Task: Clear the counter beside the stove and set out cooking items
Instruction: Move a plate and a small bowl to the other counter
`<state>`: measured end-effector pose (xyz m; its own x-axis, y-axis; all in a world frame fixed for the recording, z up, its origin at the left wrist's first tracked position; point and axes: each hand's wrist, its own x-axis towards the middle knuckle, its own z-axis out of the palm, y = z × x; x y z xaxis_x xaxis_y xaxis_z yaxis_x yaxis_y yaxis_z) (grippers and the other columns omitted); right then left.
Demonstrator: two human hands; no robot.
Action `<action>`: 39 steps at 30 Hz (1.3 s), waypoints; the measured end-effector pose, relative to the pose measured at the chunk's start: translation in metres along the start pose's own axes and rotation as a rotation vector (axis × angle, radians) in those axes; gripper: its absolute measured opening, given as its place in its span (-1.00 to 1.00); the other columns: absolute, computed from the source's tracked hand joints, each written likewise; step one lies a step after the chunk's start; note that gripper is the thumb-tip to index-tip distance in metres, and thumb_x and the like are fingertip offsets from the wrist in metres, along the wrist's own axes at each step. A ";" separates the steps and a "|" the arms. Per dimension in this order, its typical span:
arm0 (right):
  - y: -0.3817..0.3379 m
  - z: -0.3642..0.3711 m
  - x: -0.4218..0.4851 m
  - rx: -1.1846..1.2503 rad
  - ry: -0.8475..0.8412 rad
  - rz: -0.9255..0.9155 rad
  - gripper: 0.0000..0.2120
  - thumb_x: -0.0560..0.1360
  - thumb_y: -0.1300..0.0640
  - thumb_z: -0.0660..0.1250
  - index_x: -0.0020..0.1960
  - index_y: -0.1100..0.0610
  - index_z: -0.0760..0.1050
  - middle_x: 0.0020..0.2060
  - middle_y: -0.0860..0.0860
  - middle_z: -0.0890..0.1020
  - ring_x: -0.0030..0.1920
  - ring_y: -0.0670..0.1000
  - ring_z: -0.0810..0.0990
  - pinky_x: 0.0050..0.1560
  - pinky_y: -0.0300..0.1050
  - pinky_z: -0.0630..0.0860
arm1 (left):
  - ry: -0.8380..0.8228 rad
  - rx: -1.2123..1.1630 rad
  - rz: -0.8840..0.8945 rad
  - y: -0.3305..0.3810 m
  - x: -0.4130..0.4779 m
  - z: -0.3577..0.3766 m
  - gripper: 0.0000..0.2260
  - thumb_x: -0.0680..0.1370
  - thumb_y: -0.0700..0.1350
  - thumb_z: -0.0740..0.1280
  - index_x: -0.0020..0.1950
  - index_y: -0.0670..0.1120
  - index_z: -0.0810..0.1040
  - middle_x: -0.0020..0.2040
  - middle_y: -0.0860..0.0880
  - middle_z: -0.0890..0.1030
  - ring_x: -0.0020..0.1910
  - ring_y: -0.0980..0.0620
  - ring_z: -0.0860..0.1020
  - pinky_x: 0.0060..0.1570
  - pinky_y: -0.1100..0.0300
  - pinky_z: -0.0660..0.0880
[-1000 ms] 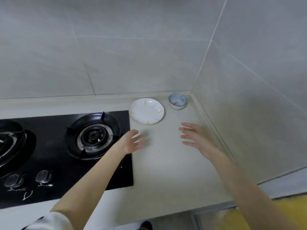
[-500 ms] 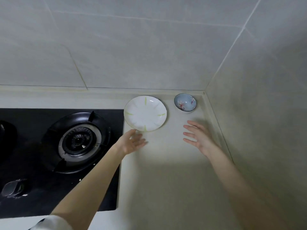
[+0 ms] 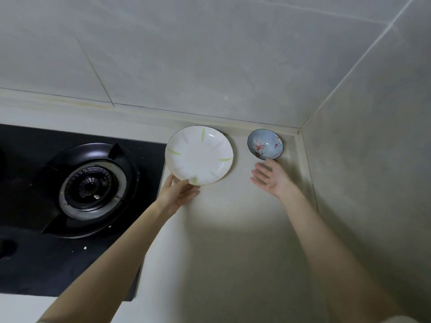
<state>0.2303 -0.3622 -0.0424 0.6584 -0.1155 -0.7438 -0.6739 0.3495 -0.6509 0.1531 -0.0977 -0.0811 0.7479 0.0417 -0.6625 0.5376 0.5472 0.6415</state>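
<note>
Seen from the head camera, looking down at the counter (image 3: 233, 252) that runs to the right of the black stove (image 3: 28, 264): both bare arms are stretched towards its far edge.

The white plate (image 3: 199, 155), with pale green strokes on it, sits at the far edge of the counter. It is hard by the stove's far right corner and close under the back wall (image 3: 210, 54). The left hand (image 3: 178, 194) is at the plate's near rim. Its thumb comes up beside the rim on the left, and its fingers (image 3: 192, 188) lie fairly straight along and beneath that edge. I can't tell whether the hand is really clamped on the plate or only touching it.

The small blue bowl (image 3: 265, 144), dark-rimmed with pink flowers inside, stands upright in the far right corner of the counter. It is near the plate but apart from it, with the side wall (image 3: 373, 171) just beyond. The right hand (image 3: 272, 180) is spread wide, fingers apart and straight, palm turned up and to the left, holding nothing. One fingertip reaches right up to the bowl's near rim, and I can't make out whether it touches.

On the stove, the round burner (image 3: 92, 185) sits left of the plate, with a few pale crumbs on and near it.
</note>
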 end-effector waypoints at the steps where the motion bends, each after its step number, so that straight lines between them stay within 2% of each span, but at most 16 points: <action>1: -0.001 0.001 0.005 0.016 -0.010 0.012 -0.54 0.58 -0.03 0.26 0.40 0.16 0.35 0.13 0.09 0.58 -0.09 0.05 0.61 -0.17 0.01 0.58 | 0.020 0.009 0.022 -0.001 -0.002 0.001 -0.62 0.58 -0.28 0.28 0.38 -0.10 0.36 0.07 -0.27 0.60 0.00 -0.20 0.63 -0.07 0.04 0.64; 4: -0.002 0.004 0.018 0.074 -0.057 0.045 -0.52 0.60 -0.06 0.21 0.41 0.20 0.34 0.27 0.15 0.53 -0.06 0.06 0.61 -0.12 0.01 0.56 | 0.083 0.018 0.070 0.001 -0.008 0.002 -0.64 0.56 -0.29 0.28 0.34 -0.08 0.43 -0.02 -0.26 0.63 -0.04 -0.20 0.65 -0.20 0.13 0.63; 7: -0.001 0.005 0.027 0.131 -0.059 0.032 -0.54 0.63 -0.01 0.16 0.45 0.19 0.30 0.32 0.17 0.49 0.05 0.09 0.57 0.07 0.01 0.50 | 0.050 0.085 0.104 0.003 -0.017 -0.002 -0.68 0.55 -0.22 0.28 0.29 0.01 0.50 0.12 -0.29 0.61 0.06 -0.21 0.64 -0.10 0.12 0.62; 9: 0.000 0.008 0.028 0.087 -0.039 0.005 -0.59 0.64 0.01 0.12 0.41 0.20 0.32 0.33 0.17 0.48 0.12 0.07 0.51 0.16 -0.02 0.47 | 0.037 0.128 0.117 0.007 -0.026 -0.006 -0.67 0.56 -0.17 0.30 0.31 0.05 0.51 0.11 -0.26 0.63 0.07 -0.18 0.64 -0.07 0.12 0.61; 11: 0.000 0.009 0.027 0.046 -0.024 -0.019 -0.72 0.65 0.02 0.10 0.20 0.19 0.41 0.33 0.19 0.48 0.14 0.05 0.48 0.16 -0.03 0.46 | 0.040 0.144 0.113 0.010 -0.035 -0.009 -0.63 0.55 -0.15 0.32 0.36 0.05 0.48 0.06 -0.23 0.66 0.02 -0.15 0.66 -0.11 0.14 0.61; 13: 0.002 0.010 0.021 0.020 -0.015 -0.024 -0.80 0.64 0.05 0.10 -0.04 0.15 0.39 0.33 0.21 0.48 0.13 0.05 0.48 0.14 -0.05 0.46 | 0.048 0.160 0.119 0.011 -0.046 -0.013 -0.58 0.54 -0.17 0.34 0.39 0.03 0.44 0.01 -0.21 0.68 -0.03 -0.14 0.68 -0.15 0.15 0.61; 16: 0.007 0.007 0.013 -0.010 0.006 -0.041 -0.81 0.63 0.08 0.12 -0.12 0.13 0.35 0.29 0.23 0.50 0.11 0.05 0.50 0.13 -0.04 0.49 | 0.047 0.200 0.143 0.011 -0.066 -0.017 -0.58 0.54 -0.17 0.34 0.40 0.03 0.44 -0.05 -0.18 0.70 -0.07 -0.11 0.69 -0.17 0.18 0.61; 20: 0.014 0.006 -0.006 -0.084 0.017 -0.088 -0.88 0.59 0.06 0.15 -0.02 0.11 0.37 0.17 0.18 0.60 -0.02 0.01 0.60 0.05 -0.03 0.52 | 0.054 0.192 0.188 0.010 -0.094 -0.021 -0.59 0.53 -0.19 0.33 0.36 0.07 0.48 -0.04 -0.20 0.69 -0.09 -0.11 0.69 -0.05 0.13 0.61; 24: 0.015 0.013 -0.036 -0.130 -0.005 -0.158 -0.93 0.57 0.04 0.17 -0.07 -0.03 0.41 0.01 0.12 0.63 -0.13 -0.05 0.62 -0.05 -0.07 0.55 | 0.082 0.115 0.221 0.010 -0.130 -0.030 -0.56 0.52 -0.21 0.34 0.39 0.03 0.46 -0.03 -0.22 0.69 -0.05 -0.14 0.68 -0.09 0.14 0.62; 27: 0.014 0.025 -0.062 -0.178 -0.050 -0.214 -0.95 0.56 0.03 0.20 -0.05 -0.03 0.42 -0.07 0.11 0.64 -0.16 -0.03 0.62 -0.06 -0.08 0.56 | 0.122 0.048 0.270 0.013 -0.160 -0.039 -0.62 0.52 -0.22 0.33 0.33 0.01 0.51 -0.09 -0.20 0.70 -0.07 -0.12 0.69 -0.10 0.15 0.62; 30: 0.018 0.043 -0.094 -0.233 -0.121 -0.265 -0.98 0.55 0.06 0.23 -0.03 -0.01 0.42 -0.19 0.09 0.65 -0.21 -0.01 0.62 -0.04 -0.10 0.55 | 0.157 -0.023 0.336 0.015 -0.198 -0.053 -0.65 0.52 -0.20 0.35 0.30 0.01 0.54 -0.06 -0.22 0.69 -0.05 -0.14 0.68 -0.06 0.12 0.62; 39: 0.056 0.113 -0.195 -0.423 -0.478 -0.341 -0.98 0.55 0.10 0.24 -0.03 0.03 0.44 -0.12 0.19 0.67 -0.20 0.05 0.62 0.03 -0.03 0.56 | 0.347 -0.198 0.514 0.008 -0.311 -0.122 -0.60 0.51 -0.19 0.37 0.35 0.01 0.50 -0.01 -0.23 0.68 -0.02 -0.12 0.68 -0.13 0.18 0.62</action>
<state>0.1017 -0.2150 0.0832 0.8648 0.2987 -0.4037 -0.4129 -0.0346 -0.9101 -0.1229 -0.0047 0.0828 0.7036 0.5886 -0.3983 0.0384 0.5281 0.8483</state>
